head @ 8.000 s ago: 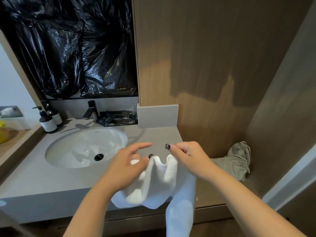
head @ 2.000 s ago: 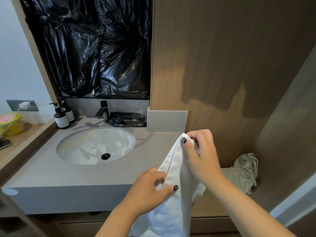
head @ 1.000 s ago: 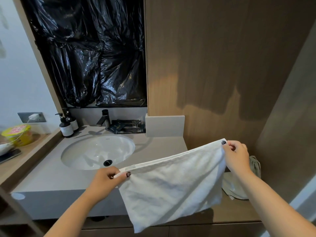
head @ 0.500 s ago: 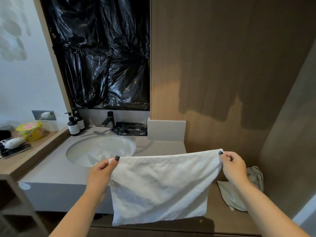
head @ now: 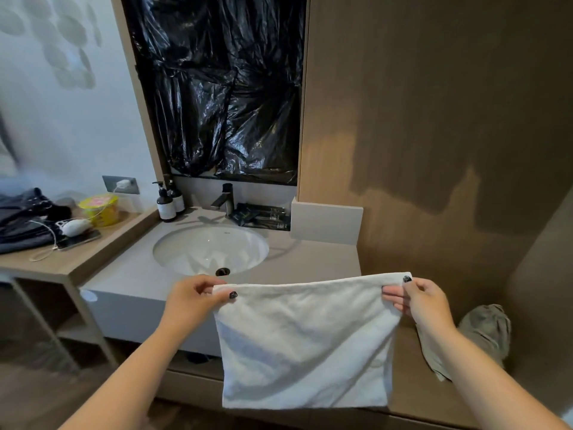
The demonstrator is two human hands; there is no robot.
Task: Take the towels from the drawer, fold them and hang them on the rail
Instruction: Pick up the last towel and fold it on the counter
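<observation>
Towel (head: 305, 342): out of the drawer, held up flat in the air in front of the sink (head: 210, 249), lower edge hanging free below the level of the worktop (head: 313, 259).

Left hand (head: 193, 301): clamped on the upper left corner of the towel, thumb on the near face, fingers curled behind the top hem.

Right hand (head: 420, 301): clamped on the upper right corner, fingers pinching the hem from the front.

Top edge: stretched nearly level between both hands, cloth hanging square, mostly smooth.

Progress, as judged from this view: removal from the drawer done for this towel; folding at an early or middle stage, with the cloth spread and squared up, apparently ready for the next fold. Number of layers already folded: cannot be told. Hanging: not yet done. No rail and no drawer in view, so the count of towels left cannot be told.

Also present: crumpled grey cloth (head: 483, 333) on the lower wooden ledge to the right of the sink, apart from the towel; soap bottles (head: 169, 204) behind the sink, at its left.
</observation>
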